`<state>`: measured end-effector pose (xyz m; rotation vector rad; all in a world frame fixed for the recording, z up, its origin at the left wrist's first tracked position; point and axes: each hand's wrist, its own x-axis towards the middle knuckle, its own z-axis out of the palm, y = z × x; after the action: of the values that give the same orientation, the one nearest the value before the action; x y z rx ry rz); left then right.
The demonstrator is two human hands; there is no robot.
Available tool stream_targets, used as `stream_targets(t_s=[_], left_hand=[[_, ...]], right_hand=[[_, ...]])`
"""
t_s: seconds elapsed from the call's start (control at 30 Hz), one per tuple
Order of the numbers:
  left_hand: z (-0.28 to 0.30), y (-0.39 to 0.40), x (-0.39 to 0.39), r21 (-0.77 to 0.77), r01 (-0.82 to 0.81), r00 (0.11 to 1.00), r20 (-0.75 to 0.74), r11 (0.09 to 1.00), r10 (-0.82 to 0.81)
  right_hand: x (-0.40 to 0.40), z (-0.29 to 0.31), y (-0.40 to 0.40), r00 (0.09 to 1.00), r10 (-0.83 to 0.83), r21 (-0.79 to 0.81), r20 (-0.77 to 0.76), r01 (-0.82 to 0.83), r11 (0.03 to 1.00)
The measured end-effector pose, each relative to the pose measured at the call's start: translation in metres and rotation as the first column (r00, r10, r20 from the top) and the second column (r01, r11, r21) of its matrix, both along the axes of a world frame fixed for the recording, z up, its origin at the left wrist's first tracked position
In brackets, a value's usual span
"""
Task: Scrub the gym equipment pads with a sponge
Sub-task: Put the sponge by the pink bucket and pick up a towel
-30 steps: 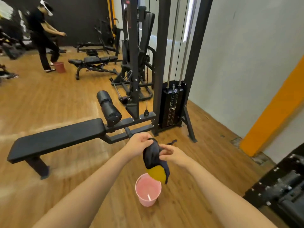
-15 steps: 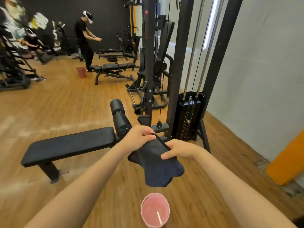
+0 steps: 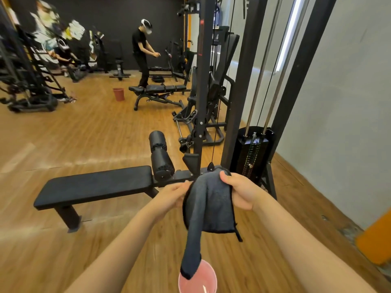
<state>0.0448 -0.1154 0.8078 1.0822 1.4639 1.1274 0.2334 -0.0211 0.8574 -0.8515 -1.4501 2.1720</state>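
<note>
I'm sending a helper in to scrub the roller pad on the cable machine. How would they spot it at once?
Find the tall cable machine by the grey wall, with its weight stack. A long flat bench pad runs out from its base. The roller pad stands at the bench's machine end: a black cylinder, the only round pad there.

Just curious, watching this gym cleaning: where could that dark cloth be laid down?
The flat bench pad is bare along its length. Open floor lies beyond it. It is crowded by the roller pad and weight stack. The pink bucket sits below the cloth.
</note>
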Motion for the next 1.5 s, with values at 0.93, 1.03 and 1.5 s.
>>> stream_targets(t_s=[0.93,1.03,1.5], left_hand=[[-0.018,0.007,0.004,-0.09,-0.32,0.89,0.313,0.943,0.332],[-0.011,0.014,-0.008,-0.061,-0.504,0.806,0.324,0.861,0.495],[-0.012,0.012,-0.018,-0.248,-0.173,0.938,0.253,0.953,0.236]], right_hand=[[0.023,-0.001,0.04,0.974,-0.22,0.106,0.059,0.213,0.971],[0.031,-0.002,0.046,0.948,-0.117,0.26,0.296,0.038,0.965],[0.016,-0.011,0.047,0.947,-0.308,0.196,0.087,0.287,0.938]])
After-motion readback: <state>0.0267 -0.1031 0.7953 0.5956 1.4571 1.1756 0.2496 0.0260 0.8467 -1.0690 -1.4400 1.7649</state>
